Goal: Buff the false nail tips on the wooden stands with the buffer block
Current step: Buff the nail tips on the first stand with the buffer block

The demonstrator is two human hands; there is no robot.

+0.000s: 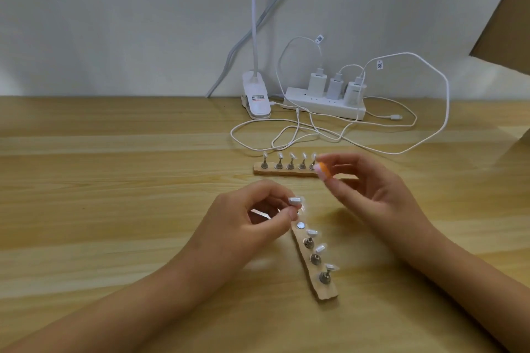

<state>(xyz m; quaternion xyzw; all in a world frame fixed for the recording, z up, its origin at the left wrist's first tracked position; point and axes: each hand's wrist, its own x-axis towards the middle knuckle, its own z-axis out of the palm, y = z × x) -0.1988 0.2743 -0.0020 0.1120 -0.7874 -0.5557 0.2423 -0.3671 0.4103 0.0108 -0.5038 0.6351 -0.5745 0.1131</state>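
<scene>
Left hand pinches nail-tip peg; right hand, at 1 o'clock, pinches buffer block. Advised: light, even strokes.

One wooden stand lies before the other stand; the power strip sits behind both.

A plain desk workstation, at home or in a small office, is suggested by a pale wooden desktop set against a bare white wall, with a power strip loaded with three chargers, a clip-on lamp just left of it and white cables looped in front of it.
</scene>
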